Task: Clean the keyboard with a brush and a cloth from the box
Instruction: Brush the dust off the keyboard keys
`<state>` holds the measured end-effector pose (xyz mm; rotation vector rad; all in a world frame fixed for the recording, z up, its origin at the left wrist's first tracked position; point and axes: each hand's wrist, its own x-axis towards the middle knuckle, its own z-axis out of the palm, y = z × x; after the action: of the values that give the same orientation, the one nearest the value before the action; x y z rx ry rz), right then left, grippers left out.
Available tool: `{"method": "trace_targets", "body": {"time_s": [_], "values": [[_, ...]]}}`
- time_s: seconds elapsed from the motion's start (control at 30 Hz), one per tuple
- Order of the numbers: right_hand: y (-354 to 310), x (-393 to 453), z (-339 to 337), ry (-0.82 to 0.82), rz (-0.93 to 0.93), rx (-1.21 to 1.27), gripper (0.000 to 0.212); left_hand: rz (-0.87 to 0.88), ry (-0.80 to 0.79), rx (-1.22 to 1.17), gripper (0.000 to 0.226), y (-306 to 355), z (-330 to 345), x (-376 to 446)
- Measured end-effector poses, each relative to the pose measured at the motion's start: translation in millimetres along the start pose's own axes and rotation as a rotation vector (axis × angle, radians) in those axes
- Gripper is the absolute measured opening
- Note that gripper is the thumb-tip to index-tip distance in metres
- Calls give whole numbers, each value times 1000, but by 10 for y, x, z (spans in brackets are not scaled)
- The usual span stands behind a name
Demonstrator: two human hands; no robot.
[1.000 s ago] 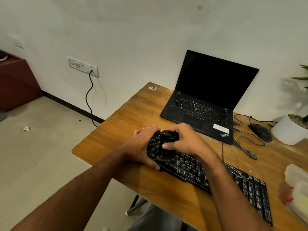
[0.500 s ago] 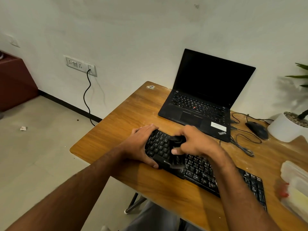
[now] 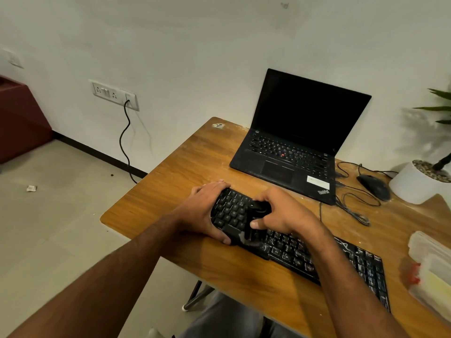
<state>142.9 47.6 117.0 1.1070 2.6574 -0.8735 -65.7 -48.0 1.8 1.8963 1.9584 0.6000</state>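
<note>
Your right hand (image 3: 280, 213) has drawn the brush (image 3: 256, 215) back toward you since half a second ago, its bristles now down at the near edge of the keyboard (image 3: 305, 254). Your left hand (image 3: 205, 211) has stayed clamped on the keyboard's left end, fingers curled over the far edge and thumb pressed on the near one. Just right of that thumb the brush stands, your right fingers wrapped round its black handle, thumb pinching the side. Rightward, past your right wrist, pale dust smears the keys, so by my judgement only the left stretch is brushed; the rest, and the cloth wipe, remain. The box (image 3: 432, 269) lies well right of both hands. All sits on a wooden table (image 3: 190, 167) against a white wall (image 3: 170, 45); a laptop (image 3: 300, 142) stands beyond your fingers.
</note>
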Motion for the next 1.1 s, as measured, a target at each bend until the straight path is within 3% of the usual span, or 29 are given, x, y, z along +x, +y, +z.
{"method": "trace_targets", "body": {"time_s": [0.13, 0.3, 0.4, 0.57, 0.67, 0.83, 1.1], "values": [[63, -94, -129, -63, 22, -90, 27, -8, -10, -11, 144, 2, 5, 15], [4, -114, -97, 84, -28, 128, 30, 10, 10, -11, 142, -26, 28, 30], [-4, -102, 44, 83, -36, 123, 27, 15, 16, -2, 143, -27, 27, 22], [132, -205, -56, -30, 11, -42, 24, 14, 21, 6, 144, -15, 24, 19], [185, -301, -203, -92, -16, -4, 20, 15, 19, 11, 145, -6, 25, 9], [94, -177, -102, 114, -2, 234, 27, 6, 6, 6, 144, 11, 5, 15], [208, -229, -52, 38, 66, 45, 27, 19, 22, 10, 145, -33, 40, 23]]}}
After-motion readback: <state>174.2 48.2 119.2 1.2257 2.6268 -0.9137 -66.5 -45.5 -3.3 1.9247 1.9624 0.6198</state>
